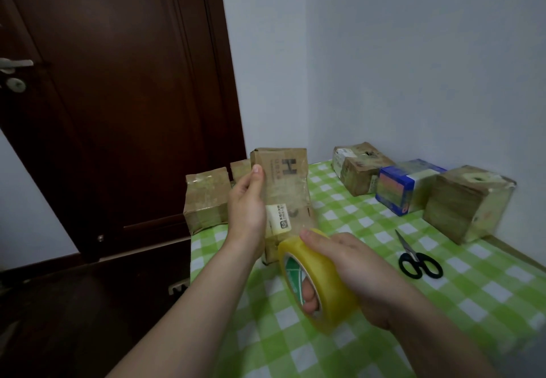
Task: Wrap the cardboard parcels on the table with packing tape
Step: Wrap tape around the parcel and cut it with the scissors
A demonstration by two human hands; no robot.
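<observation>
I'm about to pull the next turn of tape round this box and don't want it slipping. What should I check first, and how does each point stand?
1. Parcel steadied: the left hand grips the tall brown cardboard parcel printed with an H by its left edge: ok.
2. Roll held: the right hand holds the yellowish clear packing-tape roll, fingers through its core: ok.
3. Tape end stuck to parcel: cannot tell.
4. Cutter within reach: black-handled scissors lie free on the green checked tablecloth, right of the roll: ok.
5. Parcel's base on the table: hidden behind hand and roll: cannot tell.
</observation>
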